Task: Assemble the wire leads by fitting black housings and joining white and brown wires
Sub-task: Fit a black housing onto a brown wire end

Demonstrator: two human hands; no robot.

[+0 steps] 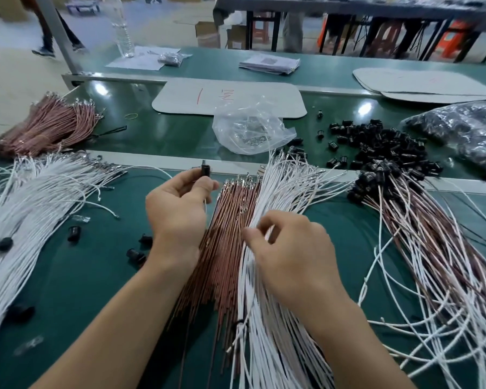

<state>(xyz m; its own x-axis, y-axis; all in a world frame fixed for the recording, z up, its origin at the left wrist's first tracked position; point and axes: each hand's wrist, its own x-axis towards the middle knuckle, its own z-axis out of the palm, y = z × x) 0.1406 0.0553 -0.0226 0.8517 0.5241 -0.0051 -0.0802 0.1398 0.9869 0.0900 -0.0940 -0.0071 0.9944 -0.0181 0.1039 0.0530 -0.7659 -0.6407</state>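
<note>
Left hand (pixel 177 204): pinching one black housing (pixel 205 172) at its fingertips.
Right hand (pixel 292 248): thumb and fingers curled, pinching among white wires (pixel 264 318) beneath it.
Brown wires (pixel 230 217): between both hands.
Step, judged: picking a wire.
Next: one lead isolated, terminal fed into housing.

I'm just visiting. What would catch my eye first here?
The sheaves of wire fanned over the green bench: white wires under the right hand, which pinches them, with brown wires just left of them. Then the left hand holding up one black housing, and the heap of black housings at the far right.
</note>
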